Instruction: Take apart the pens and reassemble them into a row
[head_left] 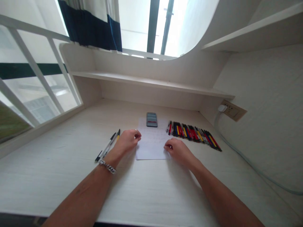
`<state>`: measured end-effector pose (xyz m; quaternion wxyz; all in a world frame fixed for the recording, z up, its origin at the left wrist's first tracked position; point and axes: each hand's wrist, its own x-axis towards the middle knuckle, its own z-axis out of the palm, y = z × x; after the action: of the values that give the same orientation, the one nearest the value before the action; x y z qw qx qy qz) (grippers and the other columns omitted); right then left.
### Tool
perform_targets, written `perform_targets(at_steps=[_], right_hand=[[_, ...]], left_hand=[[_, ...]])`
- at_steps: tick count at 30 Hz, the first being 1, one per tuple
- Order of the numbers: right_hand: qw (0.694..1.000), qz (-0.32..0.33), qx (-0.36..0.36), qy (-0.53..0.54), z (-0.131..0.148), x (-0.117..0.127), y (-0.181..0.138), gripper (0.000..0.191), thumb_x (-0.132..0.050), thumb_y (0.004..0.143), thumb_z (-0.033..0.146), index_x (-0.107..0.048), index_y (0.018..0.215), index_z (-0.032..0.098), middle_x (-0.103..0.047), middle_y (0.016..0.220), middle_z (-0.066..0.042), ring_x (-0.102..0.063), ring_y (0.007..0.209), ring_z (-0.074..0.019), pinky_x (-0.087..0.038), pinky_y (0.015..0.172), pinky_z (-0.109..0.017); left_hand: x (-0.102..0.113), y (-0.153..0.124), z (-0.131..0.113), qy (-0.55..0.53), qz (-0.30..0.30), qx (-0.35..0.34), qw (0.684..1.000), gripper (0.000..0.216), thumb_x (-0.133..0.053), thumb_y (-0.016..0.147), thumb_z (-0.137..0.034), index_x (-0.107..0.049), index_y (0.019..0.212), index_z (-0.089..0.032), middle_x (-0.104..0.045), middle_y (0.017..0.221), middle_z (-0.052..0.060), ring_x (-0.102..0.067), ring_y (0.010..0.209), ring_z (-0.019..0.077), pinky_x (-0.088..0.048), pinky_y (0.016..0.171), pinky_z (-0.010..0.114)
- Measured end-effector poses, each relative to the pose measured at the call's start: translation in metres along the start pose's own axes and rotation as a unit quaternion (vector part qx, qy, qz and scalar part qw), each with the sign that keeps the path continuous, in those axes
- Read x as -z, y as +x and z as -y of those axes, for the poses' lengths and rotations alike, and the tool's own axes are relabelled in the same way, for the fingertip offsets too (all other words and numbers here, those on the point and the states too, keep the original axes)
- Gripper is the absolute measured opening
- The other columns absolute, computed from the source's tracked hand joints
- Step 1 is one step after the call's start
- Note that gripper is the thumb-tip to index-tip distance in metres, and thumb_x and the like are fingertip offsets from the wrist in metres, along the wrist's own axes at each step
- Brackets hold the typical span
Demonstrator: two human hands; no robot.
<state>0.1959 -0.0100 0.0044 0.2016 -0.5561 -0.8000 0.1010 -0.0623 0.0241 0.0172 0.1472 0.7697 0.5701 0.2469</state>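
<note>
A white sheet of paper (pixel 151 148) lies flat on the desk between my two hands. Over its left edge is my left hand (pixel 127 140), fingers curled with the thumb and fingertips close together. My right hand (pixel 177 149) is at the sheet's right side, its fingertips pinched just over the paper. Whether either pinch holds anything is too small to tell. At the sheet's far end rests a small dark case with grey stripes (pixel 151 119). Several pens (pixel 110 145) lie beside my left hand, partly hidden by it.
A long row of black, red, yellow and blue pens (pixel 193 132) lies to the right on the white desk (pixel 142 192). A shelf (pixel 151 82) spans the back. On the right wall, a cable (pixel 236 153) runs down from a plug in the socket (pixel 233 110).
</note>
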Motion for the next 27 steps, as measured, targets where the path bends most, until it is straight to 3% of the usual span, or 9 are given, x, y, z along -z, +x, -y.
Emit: perform_targets(at_steps=[5, 10, 14, 27], right_hand=[[1.0, -0.003, -0.006, 0.017, 0.003, -0.011, -0.004, 0.013, -0.054, 0.084, 0.024, -0.066, 0.084, 0.018, -0.061, 0.085, -0.005, -0.055, 0.076, -0.0148, -0.038, 0.069, -0.026], [0.998, 0.001, 0.023, 0.058, -0.005, -0.005, -0.01, 0.015, -0.053, 0.086, 0.024, -0.067, 0.086, 0.019, -0.06, 0.086, -0.005, -0.055, 0.079, -0.0156, -0.04, 0.074, -0.027], [0.997, 0.006, 0.033, 0.067, -0.006, -0.003, -0.01, 0.016, -0.054, 0.086, 0.024, -0.069, 0.085, 0.019, -0.061, 0.086, -0.006, -0.056, 0.078, -0.0158, -0.041, 0.074, -0.028], [0.997, 0.008, 0.038, 0.071, -0.006, -0.003, -0.01, 0.016, -0.055, 0.085, 0.023, -0.07, 0.086, 0.018, -0.061, 0.085, -0.006, -0.056, 0.078, -0.0153, -0.042, 0.075, -0.028]], left_hand=[[0.035, 0.001, 0.03, 0.064, -0.029, 0.085, 0.994, 0.02, -0.056, 0.075, -0.025, -0.072, 0.085, -0.02, -0.073, 0.089, 0.007, -0.065, 0.081, 0.0194, -0.045, 0.072, 0.028], [0.056, -0.006, 0.051, 0.133, 0.016, 0.203, 0.97, 0.023, -0.062, 0.068, -0.039, -0.073, 0.071, -0.019, -0.071, 0.074, 0.009, -0.063, 0.069, 0.0227, -0.04, 0.059, 0.03], [0.057, -0.008, 0.054, 0.141, 0.023, 0.219, 0.965, 0.025, -0.065, 0.063, -0.044, -0.072, 0.067, -0.02, -0.07, 0.069, 0.009, -0.061, 0.064, 0.0213, -0.038, 0.056, 0.029], [0.046, -0.005, 0.05, 0.173, 0.066, 0.233, 0.955, 0.022, -0.068, 0.058, -0.041, -0.064, 0.057, -0.019, -0.063, 0.059, 0.008, -0.058, 0.058, 0.0213, -0.038, 0.052, 0.03]])
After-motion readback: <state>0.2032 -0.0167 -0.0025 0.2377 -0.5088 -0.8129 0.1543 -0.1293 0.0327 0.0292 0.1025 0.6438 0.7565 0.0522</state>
